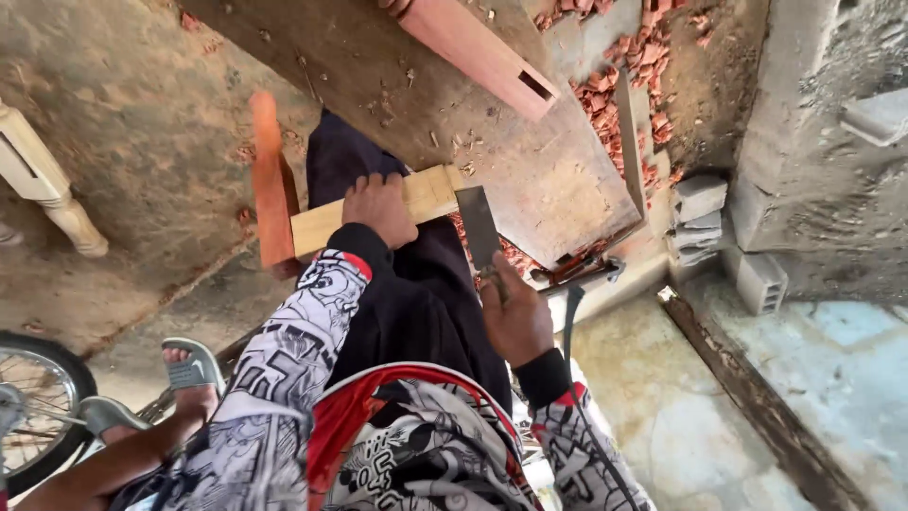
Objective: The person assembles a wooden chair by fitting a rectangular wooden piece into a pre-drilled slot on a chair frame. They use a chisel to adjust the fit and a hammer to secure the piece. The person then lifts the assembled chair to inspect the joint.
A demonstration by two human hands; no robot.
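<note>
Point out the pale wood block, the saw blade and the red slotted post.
wood block (430,192): head view, bare top face.
saw blade (478,225): head view, flat metal.
red post (478,52): head view, long side.

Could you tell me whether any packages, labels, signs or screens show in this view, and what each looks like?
No packages, signs or screens show here.
The only printed surface is the person's jacket, at the bottom of the view: white with black graphic print and red trim; its sleeves reach the left hand and right hand.
</note>
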